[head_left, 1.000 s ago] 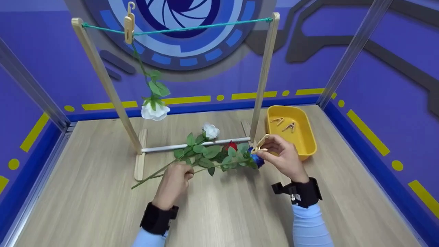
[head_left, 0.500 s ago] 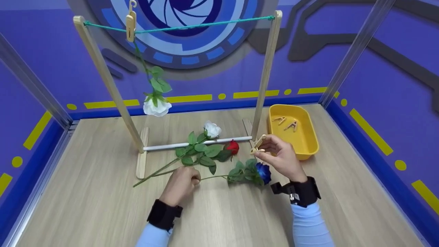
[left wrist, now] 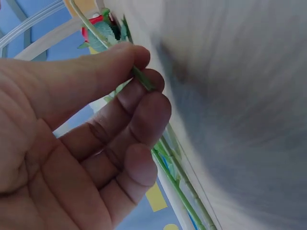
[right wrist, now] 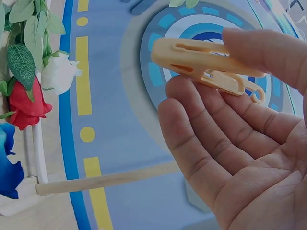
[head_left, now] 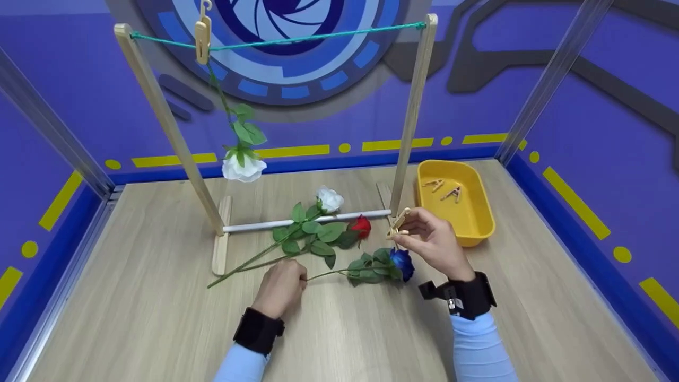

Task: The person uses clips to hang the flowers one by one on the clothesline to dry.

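The blue rose (head_left: pixel 401 265) lies low over the bench (head_left: pixel 345 334), its bloom pointing right, near the right hand; whether the bloom touches the wood I cannot tell; the left hand (head_left: pixel 281 285) pinches its stem (head_left: pixel 326 274) close to the cut end, which pokes just past the fingertips; the right hand (head_left: pixel 435 239) holds a hooked clip (right wrist: pixel 196 52) between thumb and fingers. Just beyond, a red rose (head_left: pixel 361 227) and a white rose (head_left: pixel 330 199) lie together, the white one's stem crossing the frame's pale bottom bar (head_left: pixel 254 228); above, another white rose (head_left: pixel 243 167) hangs bloom down from a clip (head_left: pixel 202 41) on the green cord (head_left: pixel 318 37); to the right, a yellow tub (head_left: pixel 475 223) holds two more clips (head_left: pixel 452 194). The step in hand seems to be pairing stem with clip; the next move would call for bringing the stem end between the clip's jaws, spread enough to take it.
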Tool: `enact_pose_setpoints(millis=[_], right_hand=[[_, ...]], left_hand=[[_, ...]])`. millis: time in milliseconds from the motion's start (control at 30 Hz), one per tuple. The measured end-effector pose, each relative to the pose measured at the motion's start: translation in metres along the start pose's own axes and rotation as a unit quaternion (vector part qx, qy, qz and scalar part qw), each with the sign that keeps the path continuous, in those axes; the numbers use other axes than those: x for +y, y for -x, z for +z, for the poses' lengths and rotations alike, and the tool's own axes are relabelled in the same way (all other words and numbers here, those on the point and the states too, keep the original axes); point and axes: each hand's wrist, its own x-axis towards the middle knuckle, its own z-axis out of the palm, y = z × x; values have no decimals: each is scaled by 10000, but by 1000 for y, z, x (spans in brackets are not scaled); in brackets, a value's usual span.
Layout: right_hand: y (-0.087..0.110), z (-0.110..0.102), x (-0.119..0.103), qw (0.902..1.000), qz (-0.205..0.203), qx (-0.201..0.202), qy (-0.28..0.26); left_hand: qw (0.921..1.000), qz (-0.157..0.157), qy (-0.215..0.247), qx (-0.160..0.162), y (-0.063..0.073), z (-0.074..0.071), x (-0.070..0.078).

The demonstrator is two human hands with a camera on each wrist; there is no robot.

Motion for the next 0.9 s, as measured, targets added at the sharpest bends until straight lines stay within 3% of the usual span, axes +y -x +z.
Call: enact_pose_setpoints(millis=[333,900], right_hand=[[-1,2,2,9998,17,-154,100],[-1,4,0,9995,157,-162,228]], left_hand=[[9991,55,-249,336,1,4,0],[9982,147,-316,497,0,3,8]])
